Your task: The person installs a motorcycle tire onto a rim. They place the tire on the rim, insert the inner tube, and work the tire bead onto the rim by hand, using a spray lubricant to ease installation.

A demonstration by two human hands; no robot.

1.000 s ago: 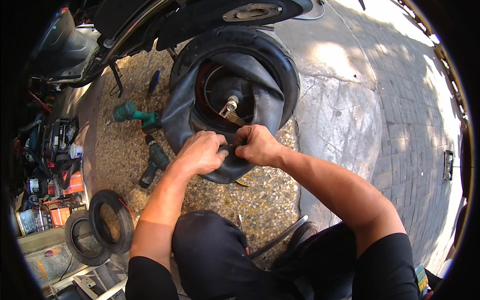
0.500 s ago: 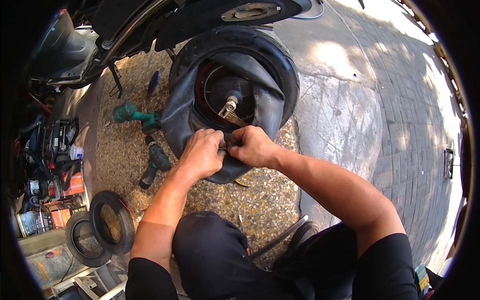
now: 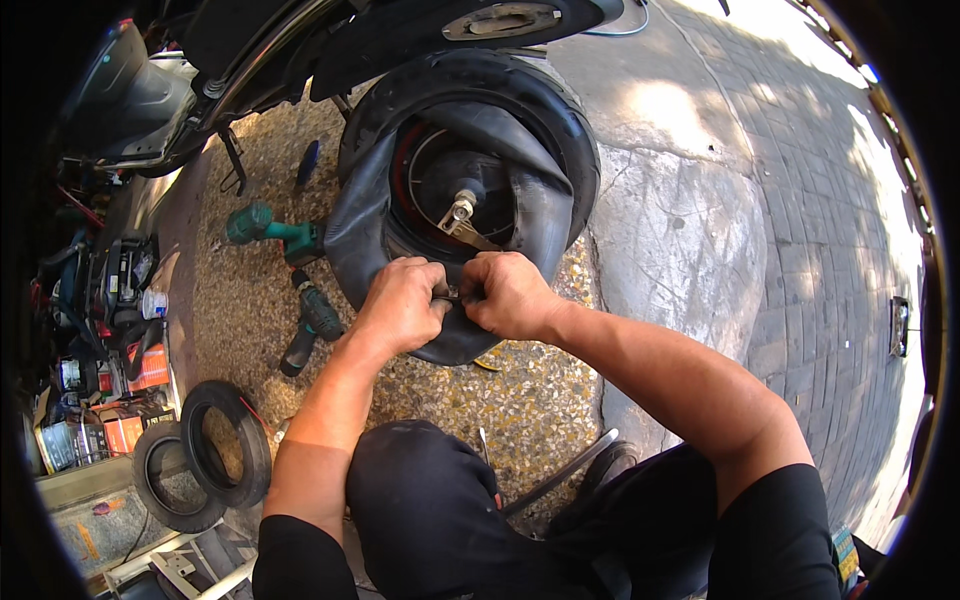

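A black inner tube (image 3: 356,225), slack and creased, lies over a wheel with a black tire (image 3: 578,130) and dark hub (image 3: 470,172). A brass-coloured bracket (image 3: 468,236) sits at the hub's axle. My left hand (image 3: 400,305) and my right hand (image 3: 512,298) meet at the tube's near side, knuckles up, fingers curled in a pinch. Between their fingertips shows a small thin piece, mostly hidden, whose kind I cannot make out. Part of the tube spreads out beneath both hands.
Left of the wheel lie a green power tool (image 3: 256,224) and a green cordless drill (image 3: 318,312). A scooter (image 3: 400,55) stands beyond. Two loose tires (image 3: 256,462) lean at lower left near boxes (image 3: 125,432). A metal bar (image 3: 565,472) lies by my shoe.
My right hand has turned slightly, its fingers curling more. The inner tube has shifted a little. Both hands stay together at the same spot.
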